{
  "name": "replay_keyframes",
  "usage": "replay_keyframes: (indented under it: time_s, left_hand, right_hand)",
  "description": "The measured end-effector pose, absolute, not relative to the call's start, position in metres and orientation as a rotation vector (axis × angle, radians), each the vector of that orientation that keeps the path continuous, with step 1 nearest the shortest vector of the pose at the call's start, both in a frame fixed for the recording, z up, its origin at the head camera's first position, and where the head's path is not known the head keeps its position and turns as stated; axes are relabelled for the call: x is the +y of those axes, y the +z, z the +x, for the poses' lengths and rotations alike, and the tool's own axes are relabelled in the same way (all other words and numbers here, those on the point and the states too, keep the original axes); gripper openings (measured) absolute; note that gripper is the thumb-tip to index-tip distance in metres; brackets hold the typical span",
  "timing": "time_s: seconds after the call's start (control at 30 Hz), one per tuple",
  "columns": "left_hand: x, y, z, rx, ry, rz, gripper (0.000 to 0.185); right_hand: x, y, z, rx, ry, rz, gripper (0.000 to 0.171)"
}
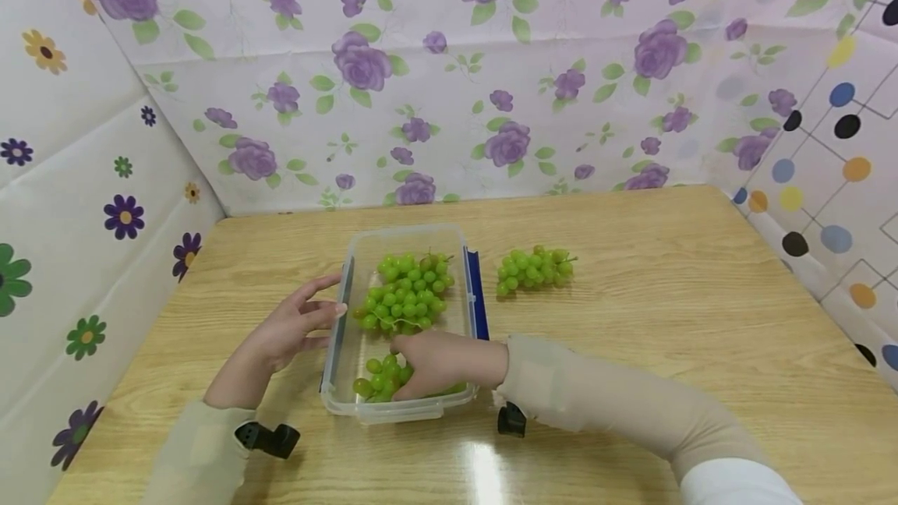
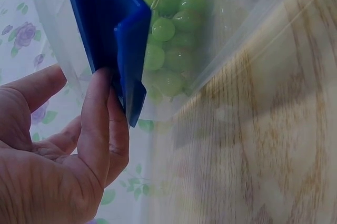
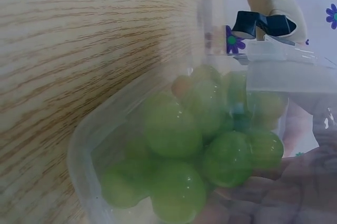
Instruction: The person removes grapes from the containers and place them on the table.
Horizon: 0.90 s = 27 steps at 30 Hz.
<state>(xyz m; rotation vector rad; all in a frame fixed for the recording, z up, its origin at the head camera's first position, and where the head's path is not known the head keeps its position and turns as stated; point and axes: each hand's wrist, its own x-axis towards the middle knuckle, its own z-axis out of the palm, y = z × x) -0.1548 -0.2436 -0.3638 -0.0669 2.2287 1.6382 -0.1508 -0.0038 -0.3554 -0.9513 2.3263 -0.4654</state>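
Note:
A clear plastic box (image 1: 410, 231) with blue side clips stands mid-table. Inside lies a large bunch of green grapes (image 1: 407, 294). My right hand (image 1: 435, 361) reaches into the near end of the box and grips a smaller grape bunch (image 1: 377, 380). Through the box wall (image 3: 89, 140) the right wrist view shows that bunch (image 3: 184, 145) resting against my fingers (image 3: 263, 187). My left hand (image 1: 319, 310) touches the box's left side with straight fingers. Its fingers (image 2: 100, 113) lie against the blue clip (image 2: 116, 34), with grapes (image 2: 168, 29) behind the wall.
A third grape bunch (image 1: 535, 269) lies on the wooden table (image 1: 666, 294) to the right of the box. Flower-patterned and dotted screens (image 1: 449, 84) close off the back and both sides. Small black wrist cameras (image 1: 270, 439) sit on both sleeves.

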Motion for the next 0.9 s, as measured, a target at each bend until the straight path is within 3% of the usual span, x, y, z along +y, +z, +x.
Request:
replay_keyframes:
  time_s: [0.27, 0.5, 0.9]
  left_hand:
    - [-0.2444, -0.3648, -0.1558, 2.219, 1.643, -0.069, 0.069]
    - [-0.2435, -0.3625, -0.1546, 2.210, 1.655, -0.082, 0.069]
    - [-0.2435, -0.3643, -0.1559, 2.197, 1.665, -0.093, 0.069]
  right_hand:
    - [-0.0038, -0.3569, -0.1532, 2.308, -0.472, -0.927, 0.063]
    - [-0.0051, -0.3573, -0.1566, 2.281, -0.502, -0.914, 0.048]
    - [-0.0021, -0.3587, -0.1608, 2.218, -0.612, -0.959, 0.048]
